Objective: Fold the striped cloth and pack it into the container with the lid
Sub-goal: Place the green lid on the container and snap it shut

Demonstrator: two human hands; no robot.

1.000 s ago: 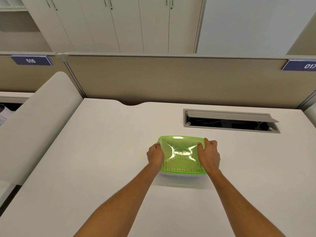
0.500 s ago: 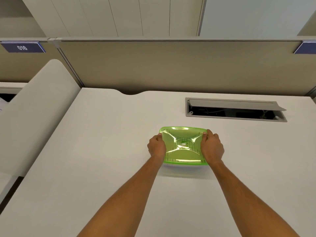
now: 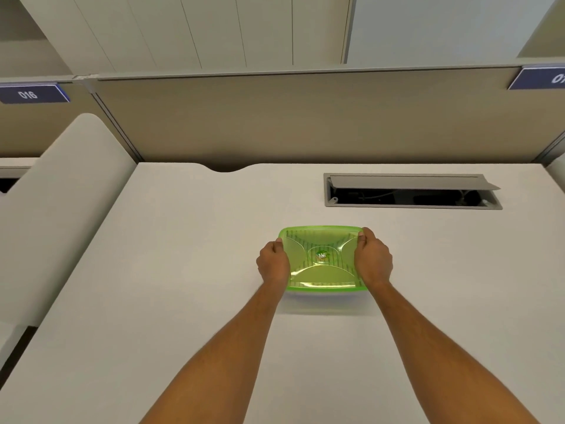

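A container with a translucent green lid (image 3: pixel 321 270) sits on the white desk (image 3: pixel 189 270), the lid on top of it. Dark stripes of the striped cloth (image 3: pixel 308 240) show faintly through the lid; the rest of the cloth is hidden inside. My left hand (image 3: pixel 273 261) grips the lid's left edge with curled fingers. My right hand (image 3: pixel 373 260) grips the right edge, thumb on the lid's far right corner. The clear base below the lid is barely visible.
An open cable hatch (image 3: pixel 409 191) with a raised grey flap lies in the desk behind the container to the right. A beige partition (image 3: pixel 305 117) closes the back of the desk. A white rounded divider (image 3: pixel 55 203) rises on the left.
Both hands stay on the lid's two sides. The lid lies flatter and more level on the container than a second ago. The camera has tilted slightly.
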